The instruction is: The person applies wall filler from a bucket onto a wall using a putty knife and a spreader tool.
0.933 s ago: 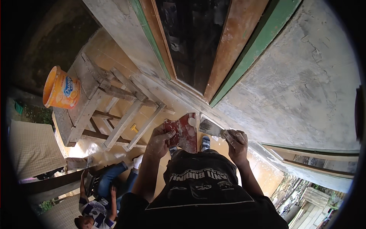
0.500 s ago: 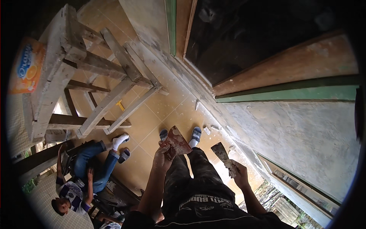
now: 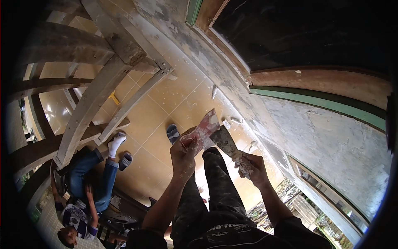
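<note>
Putty knife (image 3: pixel 225 142) left of wall (image 3: pixel 319 130), right hand (image 3: pixel 254 168) fingers clamped around it; left hand (image 3: pixel 183 157) fingers gripping red spreader (image 3: pixel 206 128), also left of wall. Both tools caked. Wall surface uneven grey, seemingly part done; amount left cannot be told.

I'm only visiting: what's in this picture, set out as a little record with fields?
Left hand: fingers grip a red scraper
Right hand: holds a putty knife
Gap between them: small; contact unclear
Floor: tiled, specked white
Wall: grey, patchy, at right
Stand: wooden, at left
Seated person: lower left, in jeans
</note>
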`<move>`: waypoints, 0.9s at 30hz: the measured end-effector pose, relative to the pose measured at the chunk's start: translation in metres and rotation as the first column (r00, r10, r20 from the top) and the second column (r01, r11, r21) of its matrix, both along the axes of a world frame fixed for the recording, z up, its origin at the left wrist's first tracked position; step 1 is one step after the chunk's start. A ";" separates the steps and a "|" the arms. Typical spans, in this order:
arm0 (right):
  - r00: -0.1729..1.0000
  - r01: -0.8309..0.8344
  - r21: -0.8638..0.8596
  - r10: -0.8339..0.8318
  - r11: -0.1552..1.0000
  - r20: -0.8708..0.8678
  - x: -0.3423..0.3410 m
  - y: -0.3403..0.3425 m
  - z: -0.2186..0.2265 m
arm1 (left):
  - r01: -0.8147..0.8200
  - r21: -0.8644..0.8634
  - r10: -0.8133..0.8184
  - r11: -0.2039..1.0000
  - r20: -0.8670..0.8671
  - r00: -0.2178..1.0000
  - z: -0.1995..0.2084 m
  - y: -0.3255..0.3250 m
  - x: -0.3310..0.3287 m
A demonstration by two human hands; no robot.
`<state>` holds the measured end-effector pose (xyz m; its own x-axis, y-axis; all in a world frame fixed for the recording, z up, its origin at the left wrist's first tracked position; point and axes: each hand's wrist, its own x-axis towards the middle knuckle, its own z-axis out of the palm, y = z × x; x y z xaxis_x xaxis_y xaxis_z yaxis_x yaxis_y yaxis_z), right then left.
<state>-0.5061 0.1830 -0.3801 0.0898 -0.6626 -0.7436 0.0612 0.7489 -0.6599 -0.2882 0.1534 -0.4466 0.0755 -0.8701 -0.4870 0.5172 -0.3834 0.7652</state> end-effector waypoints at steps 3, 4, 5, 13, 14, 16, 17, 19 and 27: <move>1.000 -0.005 -0.024 0.005 1.000 -0.011 0.012 -0.005 -0.018 | 0.049 -0.013 -0.049 0.999 -0.010 0.999 -0.011 -0.007 0.006; 0.999 -0.017 -0.023 0.016 1.000 -0.029 0.011 -0.005 -0.023 | 0.061 -0.006 -0.061 0.998 -0.015 0.998 -0.013 -0.011 0.006; 0.999 -0.002 -0.031 0.001 1.000 -0.036 0.010 -0.005 -0.029 | 0.106 -0.036 -0.105 0.994 0.032 0.994 -0.015 -0.015 0.006; 0.999 -0.003 -0.058 0.000 0.998 -0.052 0.012 -0.022 -0.045 | 0.522 -0.274 -0.253 0.808 0.638 0.727 -0.015 -0.033 0.034; 0.998 -0.017 -0.050 0.014 0.999 -0.055 0.012 -0.023 -0.043 | 0.524 -0.276 -0.255 0.806 0.637 0.728 -0.011 -0.035 0.039; 0.998 -0.030 -0.044 0.028 0.999 -0.057 0.013 -0.022 -0.041 | 0.662 -0.259 -0.319 0.703 0.717 0.620 -0.005 -0.037 0.051; 0.998 -0.034 -0.045 0.031 0.998 -0.053 0.013 -0.021 -0.039 | 0.662 -0.260 -0.318 0.703 0.718 0.619 -0.008 -0.036 0.058; 0.998 -0.039 -0.049 0.036 0.998 -0.055 0.010 -0.020 -0.036 | 0.743 -0.286 -0.257 0.605 0.813 0.523 -0.015 -0.036 0.070; 0.998 0.056 -0.262 -0.045 0.964 0.046 0.015 -0.020 -0.028 | 0.509 -0.030 -0.427 0.860 0.503 0.751 -0.029 -0.021 0.080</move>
<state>-0.4914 0.1628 -0.4084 0.0766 -0.8386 -0.5393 0.1242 0.5447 -0.8294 -0.2085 0.1320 -0.4755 -0.1820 -0.9164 -0.3564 -0.1284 -0.3372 0.9326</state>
